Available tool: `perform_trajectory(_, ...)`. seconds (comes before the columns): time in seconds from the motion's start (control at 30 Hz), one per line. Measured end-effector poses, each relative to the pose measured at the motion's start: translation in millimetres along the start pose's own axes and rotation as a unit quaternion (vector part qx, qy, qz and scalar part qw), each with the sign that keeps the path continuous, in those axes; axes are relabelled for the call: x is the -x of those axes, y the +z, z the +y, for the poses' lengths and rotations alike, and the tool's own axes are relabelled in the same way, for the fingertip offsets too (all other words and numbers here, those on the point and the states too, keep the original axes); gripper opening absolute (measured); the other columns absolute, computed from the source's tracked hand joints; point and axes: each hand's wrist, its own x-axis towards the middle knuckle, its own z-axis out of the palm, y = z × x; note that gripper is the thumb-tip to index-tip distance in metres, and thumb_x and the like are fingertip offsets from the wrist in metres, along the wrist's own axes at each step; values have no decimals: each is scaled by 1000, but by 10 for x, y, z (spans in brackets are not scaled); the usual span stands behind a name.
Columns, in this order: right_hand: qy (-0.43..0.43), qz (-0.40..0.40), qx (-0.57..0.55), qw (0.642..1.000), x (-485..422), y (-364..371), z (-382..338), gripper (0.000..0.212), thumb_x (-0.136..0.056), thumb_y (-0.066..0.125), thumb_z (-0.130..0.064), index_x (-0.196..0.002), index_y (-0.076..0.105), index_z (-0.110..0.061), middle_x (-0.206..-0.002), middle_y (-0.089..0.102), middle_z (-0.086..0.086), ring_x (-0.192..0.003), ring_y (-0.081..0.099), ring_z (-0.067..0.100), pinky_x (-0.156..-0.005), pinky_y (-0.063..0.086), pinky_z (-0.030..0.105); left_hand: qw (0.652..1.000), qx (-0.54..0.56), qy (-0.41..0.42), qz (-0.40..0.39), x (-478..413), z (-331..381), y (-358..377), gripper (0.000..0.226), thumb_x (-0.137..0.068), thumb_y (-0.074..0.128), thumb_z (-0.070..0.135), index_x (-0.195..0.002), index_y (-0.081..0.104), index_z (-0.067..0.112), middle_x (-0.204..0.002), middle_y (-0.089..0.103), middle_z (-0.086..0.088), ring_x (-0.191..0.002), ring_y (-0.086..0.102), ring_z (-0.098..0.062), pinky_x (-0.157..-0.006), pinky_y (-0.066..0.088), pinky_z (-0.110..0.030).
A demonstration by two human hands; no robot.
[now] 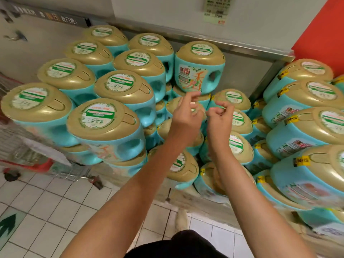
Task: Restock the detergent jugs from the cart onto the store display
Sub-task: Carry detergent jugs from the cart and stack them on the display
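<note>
Teal detergent jugs with gold caps fill the display. A tall stack (104,118) stands on the left and another stack (305,127) on the right. One jug (200,66) sits alone at the back, on top of a lower middle row (237,146). My left hand (186,116) and my right hand (219,116) hover side by side over that lower row, in front of the lone jug. The fingers of both hands are curled in. Neither hand touches a jug, and I see nothing held in them.
A red wire cart (28,157) stands at the left edge, behind the left stack, its contents blurred. A metal ledge (232,47) and a white wall back the display. White floor tiles (55,211) with a green arrow (7,224) lie below.
</note>
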Motion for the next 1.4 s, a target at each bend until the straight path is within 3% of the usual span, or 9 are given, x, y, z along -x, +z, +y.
perform_trajectory(0.3, -59, -117, -11, 991, 2430, 233, -74, 14, -89, 57, -8, -98, 62, -19, -84, 60, 6, -79, 56, 17, -77, 46, 37, 995, 55, 23, -82, 1917, -117, -1830, 28, -96, 64, 21, -113, 67, 44, -112, 72, 21, -101, 71, -2, -78, 52, -11)
perform_trajectory(0.47, -52, -238, 21, 970, 3378, 768, -4, 16, -101, 58, -2, -98, 63, -17, -85, 57, -6, -78, 50, 15, -74, 43, 35, 997, 52, -54, 6, 2729, -508, -3205, 21, -95, 63, 33, -115, 67, 42, -112, 74, 9, -105, 72, -20, -86, 60, -39)
perform_trajectory(0.57, -38, -321, 53, 945, 3777, 1207, 77, 13, -102, 58, 0, -97, 63, -11, -81, 56, 2, -76, 52, 14, -72, 45, 31, 990, 46, -99, 87, 3176, -769, -3996, 22, -95, 60, 33, -115, 68, 30, -111, 74, 3, -102, 72, -23, -85, 62, -36)
perform_trajectory(0.67, -15, -396, 80, 915, 4102, 1667, 169, 15, -100, 57, 5, -97, 65, -8, -90, 64, 16, -85, 61, 31, -80, 53, 41, 977, 35, -145, 155, 3609, -990, -4631, 25, -97, 56, 21, -119, 68, 26, -111, 74, 3, -103, 72, -21, -85, 61, -31)
perform_trajectory(0.77, 2, -463, 106, 880, 4330, 2156, 304, 16, -100, 57, 5, -98, 66, -7, -88, 66, 4, -83, 62, 20, -81, 54, 34, 955, 29, -186, 228, 3960, -1180, -5168, 26, -99, 53, 21, -120, 68, 25, -112, 74, 1, -104, 72, -22, -86, 61, -31)
perform_trajectory(0.9, 16, -530, 125, 838, 4508, 2962, 526, 20, -101, 54, 10, -100, 67, -5, -89, 67, 10, -80, 62, 9, -78, 53, 25, 918, 20, -245, 312, 4229, -1471, -5852, 25, -102, 52, 14, -119, 67, 25, -112, 74, 2, -103, 73, -22, -85, 62, -33)
perform_trajectory(1.03, 45, -583, 136, 799, 4649, 3897, 795, 25, -100, 61, 2, -96, 69, -22, -87, 72, -3, -81, 66, 14, -75, 55, 25, 880, 20, -292, 373, 4320, -1663, -6457, 26, -99, 53, 21, -121, 67, 18, -109, 74, 1, -101, 73, -23, -85, 62, -33)
perform_trajectory(1.17, 76, -657, 145, 736, 4865, 4938, 916, 26, -98, 62, 3, -96, 68, -22, -87, 71, 5, -82, 64, 23, -79, 52, 40, 839, 18, -325, 436, 4268, -1722, -7068, 32, -92, 59, 35, -118, 68, 20, -108, 75, -1, -99, 73, -22, -83, 61, -29)
perform_trajectory(1.4, 49, -693, 120, 709, 5027, 6634, 719, 14, -89, 61, -24, -100, 69, -21, -90, 72, 7, -85, 69, 20, -74, 57, 26, 797, -10, -367, 480, 4043, -2056, -8092, 24, -108, 50, 8, -119, 67, 19, -110, 74, 1, -102, 73, -21, -84, 61, -30)
